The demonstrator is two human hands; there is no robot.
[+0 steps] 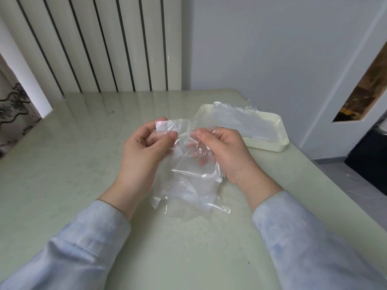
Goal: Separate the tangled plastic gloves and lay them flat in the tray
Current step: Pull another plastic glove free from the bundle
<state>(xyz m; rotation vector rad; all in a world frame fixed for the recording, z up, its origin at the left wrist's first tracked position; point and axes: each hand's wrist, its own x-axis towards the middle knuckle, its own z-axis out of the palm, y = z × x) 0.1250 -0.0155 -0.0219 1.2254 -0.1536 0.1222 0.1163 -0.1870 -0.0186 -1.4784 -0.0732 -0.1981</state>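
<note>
Left hand (144, 149) on gloves' (188, 191) edge, apparently.

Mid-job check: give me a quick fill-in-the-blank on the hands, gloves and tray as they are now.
1. The left hand and right hand hold the tangled plastic gloves above the ____.
2. The cream tray stands to the ____ of both hands.
3. A clear glove already lies in the ____.
Missing: table; right; tray.
</note>
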